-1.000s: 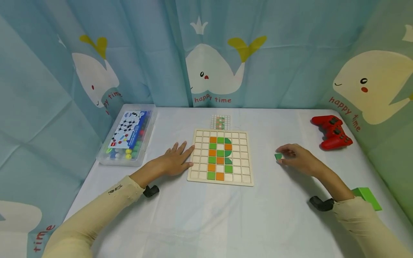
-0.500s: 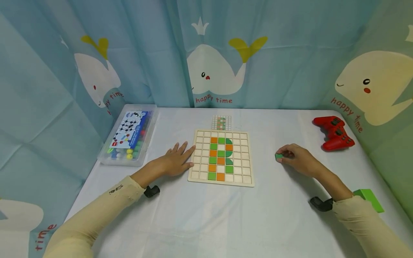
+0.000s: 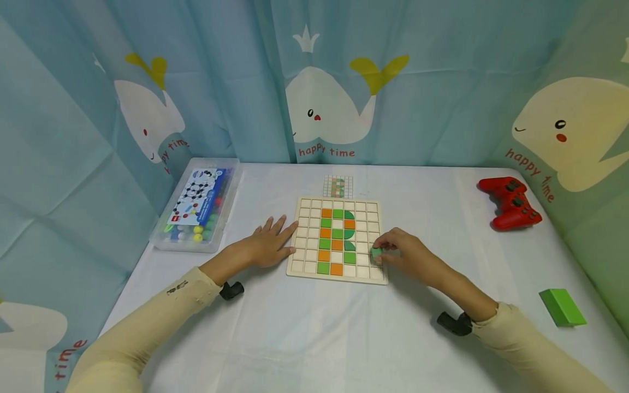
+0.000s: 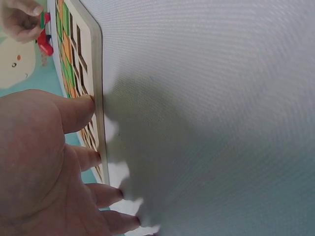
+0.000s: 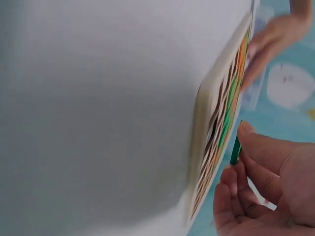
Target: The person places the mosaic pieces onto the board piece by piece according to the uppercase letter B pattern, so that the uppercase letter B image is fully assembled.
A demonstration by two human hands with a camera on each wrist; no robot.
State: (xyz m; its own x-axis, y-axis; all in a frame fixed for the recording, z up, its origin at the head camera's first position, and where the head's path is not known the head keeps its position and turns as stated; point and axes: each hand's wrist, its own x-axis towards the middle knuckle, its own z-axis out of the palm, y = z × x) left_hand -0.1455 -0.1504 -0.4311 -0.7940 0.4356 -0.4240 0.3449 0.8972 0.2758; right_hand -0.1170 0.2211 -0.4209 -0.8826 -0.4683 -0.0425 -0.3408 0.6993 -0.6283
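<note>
A square wooden grid board (image 3: pixel 366 218) lies on the white table, with orange and green tiles set in its cells in an R-like shape. My left hand (image 3: pixel 267 245) is spread flat beside it, thumb and index finger touching its left edge. Over the board's right part, my right hand (image 3: pixel 405 254) pinches a small green tile (image 3: pixel 376 252) between thumb and fingers. In the right wrist view that green tile (image 5: pixel 236 150) appears edge-on, held apart from the board. Behind the board lies a small pattern card (image 3: pixel 338 186) printed with a similar coloured grid.
At the back left stands a clear plastic box (image 3: pixel 196 207) of coloured balls with a printed sheet. A red game controller (image 3: pixel 510 203) lies at the back right. The green block (image 3: pixel 562 307) sits near the right table edge. A whale-print curtain (image 3: pixel 236 82) hangs behind.
My right hand has moved left from the bare table to above the board's right side, carrying the green tile. My left hand has stayed at the board's left edge.
</note>
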